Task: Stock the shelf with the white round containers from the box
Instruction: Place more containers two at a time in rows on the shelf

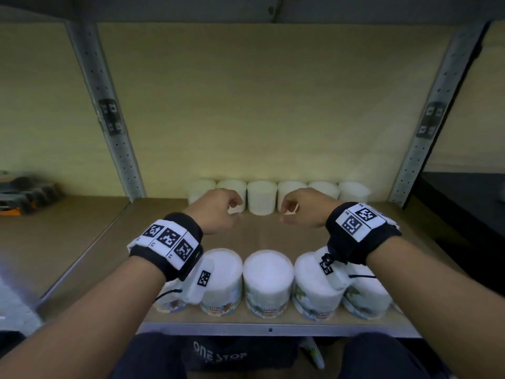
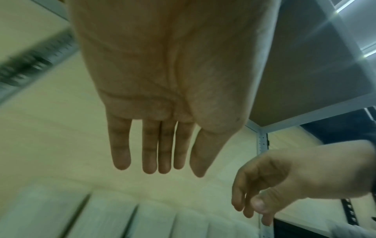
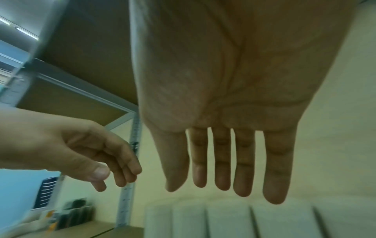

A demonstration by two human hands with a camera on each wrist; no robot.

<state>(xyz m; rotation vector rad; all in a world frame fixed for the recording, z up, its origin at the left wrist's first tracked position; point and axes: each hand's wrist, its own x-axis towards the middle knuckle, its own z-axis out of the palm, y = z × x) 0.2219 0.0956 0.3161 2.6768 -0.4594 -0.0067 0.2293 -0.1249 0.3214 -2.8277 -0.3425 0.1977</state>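
Front row of white round containers (image 1: 267, 280) sits at 6 o'clock on the shelf (image 1: 109, 242) edge, under both wrists. Left hand (image 1: 218, 212) at 11 and right hand (image 1: 303, 207) at 1 hang over mid-shelf, fingers relaxed, holding nothing. Back row (image 1: 261, 196) at 12, against the wall.

Perforated grey metal uprights (image 1: 109, 110) carry black-and-white marker tags (image 1: 431, 120). Blurred dark and orange items (image 1: 26, 194) lie left, beyond the upright.
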